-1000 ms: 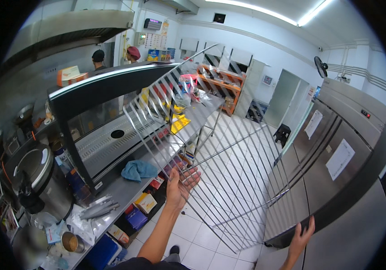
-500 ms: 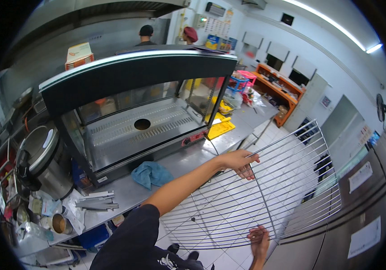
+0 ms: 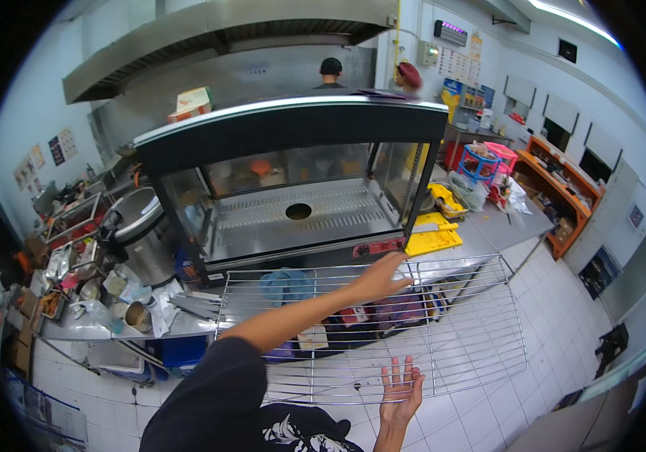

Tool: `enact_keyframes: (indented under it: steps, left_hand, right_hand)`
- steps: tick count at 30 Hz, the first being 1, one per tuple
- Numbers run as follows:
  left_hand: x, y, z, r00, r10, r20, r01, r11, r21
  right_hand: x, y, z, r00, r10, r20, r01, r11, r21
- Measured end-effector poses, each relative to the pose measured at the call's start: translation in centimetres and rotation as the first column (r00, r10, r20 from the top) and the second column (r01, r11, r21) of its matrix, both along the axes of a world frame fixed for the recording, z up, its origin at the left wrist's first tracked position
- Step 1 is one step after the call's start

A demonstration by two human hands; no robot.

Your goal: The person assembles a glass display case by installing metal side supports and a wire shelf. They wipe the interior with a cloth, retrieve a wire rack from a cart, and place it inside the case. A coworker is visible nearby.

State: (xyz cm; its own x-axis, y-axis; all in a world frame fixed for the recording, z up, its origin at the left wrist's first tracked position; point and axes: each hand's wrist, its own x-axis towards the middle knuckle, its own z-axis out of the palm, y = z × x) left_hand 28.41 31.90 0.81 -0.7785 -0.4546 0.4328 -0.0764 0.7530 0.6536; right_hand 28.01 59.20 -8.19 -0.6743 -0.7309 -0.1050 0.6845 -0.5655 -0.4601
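A wide chrome wire rack (image 3: 481, 331) lies nearly level in front of me, between my body and a black-framed food warmer cabinet (image 3: 290, 120). My left hand (image 3: 385, 277) reaches across it, closed at the far wires; its fingertips are partly hidden. At the near edge my right hand (image 3: 401, 388) is palm up, fingers stretched apart against the wires. The cabinet's front shows an opening onto a slotted metal floor (image 3: 338, 197) with a round hole (image 3: 298, 212). Behind the wires, a blue cloth (image 3: 287, 285) lies on the steel counter (image 3: 481, 239).
Right of the cabinet are a yellow tray (image 3: 436, 239) and several colored baskets (image 3: 481, 160). A large steel pot (image 3: 142, 237) and a metal cup (image 3: 138, 316) stand on the left. Two people (image 3: 330, 71) are beyond the cabinet. White floor tiles (image 3: 557, 309) extend right.
The rack has swung left and levelled, now lying before the cabinet. My view has turned right-to-left toward the counter. My right hand's fingers have straightened; my left remains at the far side.
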Motion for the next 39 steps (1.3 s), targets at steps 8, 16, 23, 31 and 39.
enact_keyframes:
  steps: [8,16,23,31,39]
  left_hand:
    - [32.7,15.8,-6.4,0.065,0.982,0.178,-0.97,0.104,-0.219]
    - [34.5,13.8,-24.7,0.066,0.997,0.046,-0.103,-0.039,0.994]
    - [35.8,7.8,-27.7,-0.161,0.972,-0.172,-0.106,0.156,0.982]
    - [33.6,4.6,-22.2,-0.277,0.944,-0.181,-0.056,0.172,0.984]
    - [30.6,2.5,-13.2,-0.277,0.922,-0.271,-0.089,0.256,0.963]
  right_hand:
    - [-4.9,-5.9,-0.5,0.98,0.193,0.049,-0.193,0.981,-0.012]
    - [-2.3,-13.3,1.5,0.935,0.348,-0.074,-0.348,0.937,0.014]
    - [-0.4,-20.0,3.1,0.913,0.372,-0.169,-0.365,0.928,0.076]
    - [-0.8,-26.7,4.1,0.888,0.356,-0.29,-0.363,0.931,0.033]
    - [-3.3,-28.5,7.9,0.872,0.294,-0.39,-0.245,0.954,0.17]
